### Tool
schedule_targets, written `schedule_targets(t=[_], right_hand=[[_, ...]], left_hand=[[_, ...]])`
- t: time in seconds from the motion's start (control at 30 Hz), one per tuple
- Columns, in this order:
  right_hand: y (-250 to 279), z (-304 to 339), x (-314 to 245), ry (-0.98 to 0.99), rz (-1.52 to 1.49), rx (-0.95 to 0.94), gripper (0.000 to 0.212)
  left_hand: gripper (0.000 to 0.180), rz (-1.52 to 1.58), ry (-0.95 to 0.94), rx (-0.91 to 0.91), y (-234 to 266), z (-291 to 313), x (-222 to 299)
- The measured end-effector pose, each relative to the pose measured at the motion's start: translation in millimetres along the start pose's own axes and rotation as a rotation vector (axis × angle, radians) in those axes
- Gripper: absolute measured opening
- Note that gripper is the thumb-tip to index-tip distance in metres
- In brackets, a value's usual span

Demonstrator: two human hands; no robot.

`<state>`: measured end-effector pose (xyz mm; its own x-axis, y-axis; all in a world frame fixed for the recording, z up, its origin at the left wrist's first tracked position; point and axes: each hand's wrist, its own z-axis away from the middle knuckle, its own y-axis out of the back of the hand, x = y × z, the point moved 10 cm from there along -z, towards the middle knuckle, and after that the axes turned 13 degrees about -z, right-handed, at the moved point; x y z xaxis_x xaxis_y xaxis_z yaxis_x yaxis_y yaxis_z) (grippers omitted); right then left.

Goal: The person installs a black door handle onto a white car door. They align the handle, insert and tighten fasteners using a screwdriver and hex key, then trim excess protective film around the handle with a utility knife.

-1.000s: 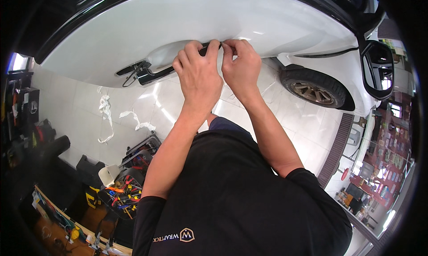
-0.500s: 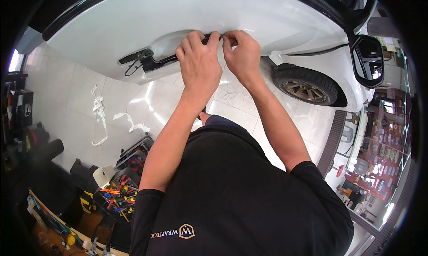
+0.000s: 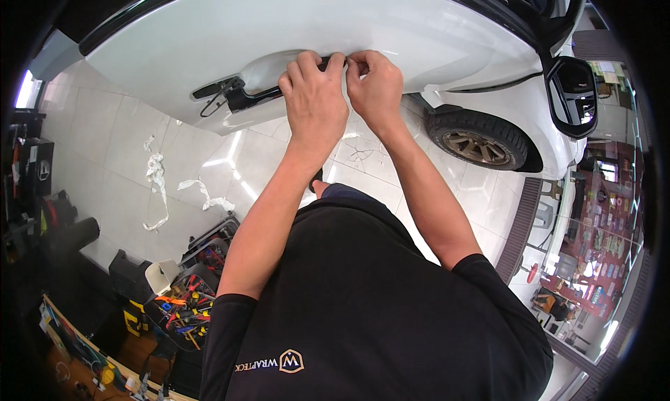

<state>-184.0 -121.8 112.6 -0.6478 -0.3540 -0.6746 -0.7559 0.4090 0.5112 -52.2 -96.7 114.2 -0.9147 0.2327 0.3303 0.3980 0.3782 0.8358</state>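
A black door handle (image 3: 262,95) runs along the white car door (image 3: 209,38) in front of me. Its rear end stands away from the door by a dark recess, with a thin black loop (image 3: 213,106) hanging there. My left hand (image 3: 313,94) is closed over the front part of the handle, fingers curled across it from above. Just to its right, my right hand (image 3: 373,87) is pinched at the handle's front tip, thumb against the fingers. Whatever lies in that pinch is hidden or too small to name.
A front wheel (image 3: 478,139) and a black side mirror (image 3: 574,97) are to the right. Crumpled white strips (image 3: 156,174) lie on the tiled floor (image 3: 105,129) at left. Below them stands a bin of hand tools (image 3: 187,307), with a black case (image 3: 128,274) beside it.
The view has shifted slightly, moving the door a little in the picture. Both hands keep their places on the handle, with only small movement in the right hand.
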Motion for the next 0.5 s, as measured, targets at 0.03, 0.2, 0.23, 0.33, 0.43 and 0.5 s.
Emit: schedule_targets(t=[0.03,0.2,0.23,0.33,0.43,0.5], right_hand=[[1,0,-2,0.03,0.002,0.005,0.007],[0,2,-4,0.08,-0.05,0.012,0.006],[0,3,-2,0.078,-0.055,0.009,0.005],[1,7,16,-0.036,-0.208,0.077,0.007],[-5,14,40,-0.257,-0.43,0.112,0.009],[-4,14,39,-0.245,-0.444,0.111,0.009]], left_hand=[[0.042,-0.022,-0.011,0.026,2,0,1],[0.042,-0.041,-0.013,0.034,2,0,0],[0.048,-0.022,-0.006,0.023,-1,0,-1],[0.054,-0.007,0.008,-0.004,-3,0,0],[0.054,-0.01,0.013,-0.019,-1,-1,0],[0.054,-0.011,0.011,-0.02,-2,1,0]])
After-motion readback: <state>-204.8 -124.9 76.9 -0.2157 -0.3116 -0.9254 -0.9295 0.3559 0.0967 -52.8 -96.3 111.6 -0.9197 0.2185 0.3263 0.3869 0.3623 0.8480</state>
